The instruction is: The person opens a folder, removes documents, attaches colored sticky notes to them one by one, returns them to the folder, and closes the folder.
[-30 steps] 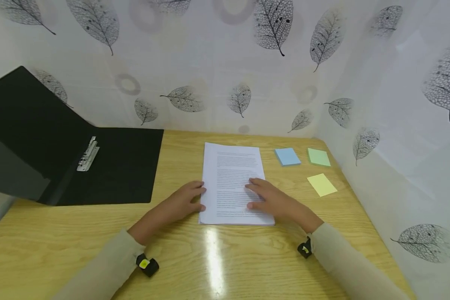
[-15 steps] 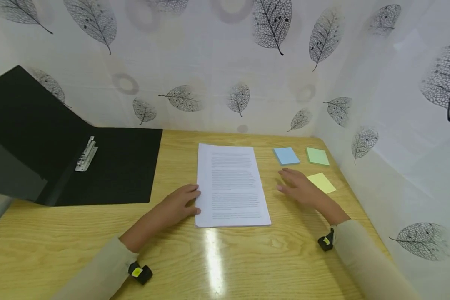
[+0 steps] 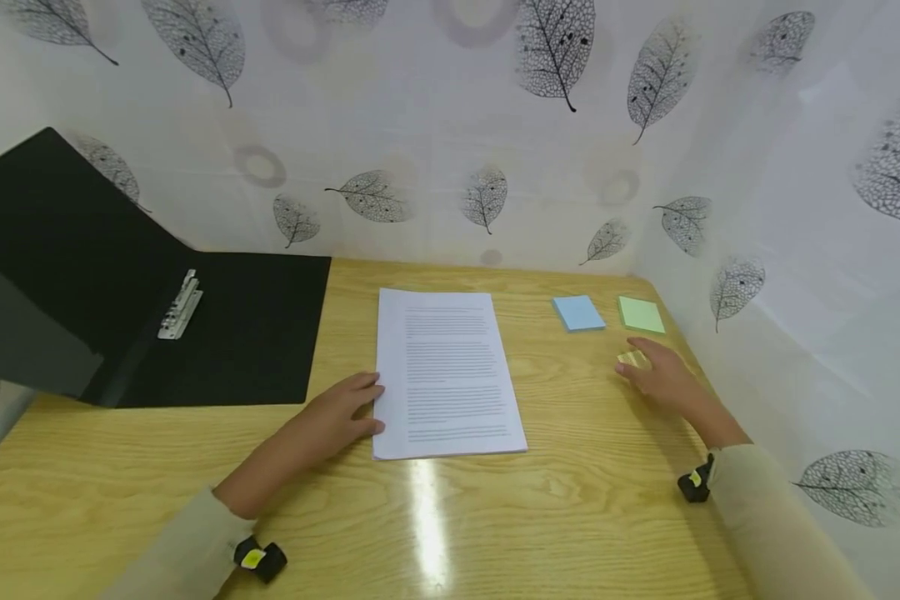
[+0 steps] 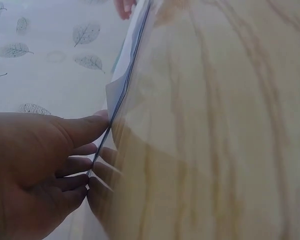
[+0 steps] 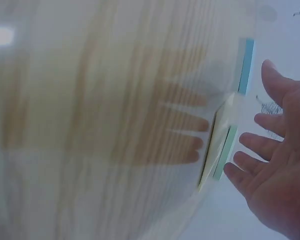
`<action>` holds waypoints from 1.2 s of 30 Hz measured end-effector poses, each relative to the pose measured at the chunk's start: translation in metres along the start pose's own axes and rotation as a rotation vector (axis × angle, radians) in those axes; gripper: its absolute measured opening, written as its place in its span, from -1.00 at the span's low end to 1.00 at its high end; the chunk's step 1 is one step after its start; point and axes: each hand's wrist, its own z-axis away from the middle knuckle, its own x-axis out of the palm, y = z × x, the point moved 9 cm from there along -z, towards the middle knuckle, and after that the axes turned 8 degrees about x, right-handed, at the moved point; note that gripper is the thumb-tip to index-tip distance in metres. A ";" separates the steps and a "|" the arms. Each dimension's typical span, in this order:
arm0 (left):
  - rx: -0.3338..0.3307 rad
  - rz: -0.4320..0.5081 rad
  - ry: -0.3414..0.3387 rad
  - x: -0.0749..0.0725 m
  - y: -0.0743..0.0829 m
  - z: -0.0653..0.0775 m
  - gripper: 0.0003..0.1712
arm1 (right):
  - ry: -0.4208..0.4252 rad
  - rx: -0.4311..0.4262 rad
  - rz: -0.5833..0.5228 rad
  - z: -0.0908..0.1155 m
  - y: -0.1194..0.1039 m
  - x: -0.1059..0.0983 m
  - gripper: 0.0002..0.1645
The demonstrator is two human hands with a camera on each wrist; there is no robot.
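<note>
A stack of printed paper (image 3: 453,379) lies on the table in the head view. My left hand (image 3: 333,417) touches its left edge with thumb and fingertips. From the left wrist view, the thumb and fingers of the left hand (image 4: 45,165) meet the sheets' edge (image 4: 124,75). Over at the right, my right hand (image 3: 663,379) hovers over a yellow sticky note pad (image 3: 633,358), partly covering it. The right wrist view shows the right hand (image 5: 285,155) with spread fingers, apart from the yellow pad (image 5: 215,137) and holding nothing.
A blue sticky note pad (image 3: 579,313) and a green one (image 3: 641,315) lie behind the right hand. At the left stands an opened black folder (image 3: 262,333) with a metal clip (image 3: 182,308). A leaf-patterned curtain (image 3: 420,125) borders the table.
My right hand has left the paper stack and moved right to the yellow pad. The stack has shifted a little left, with my left hand still at its edge.
</note>
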 end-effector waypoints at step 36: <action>0.003 0.029 0.014 -0.003 0.000 0.002 -0.29 | -0.014 0.104 -0.052 -0.002 0.058 -0.015 -0.15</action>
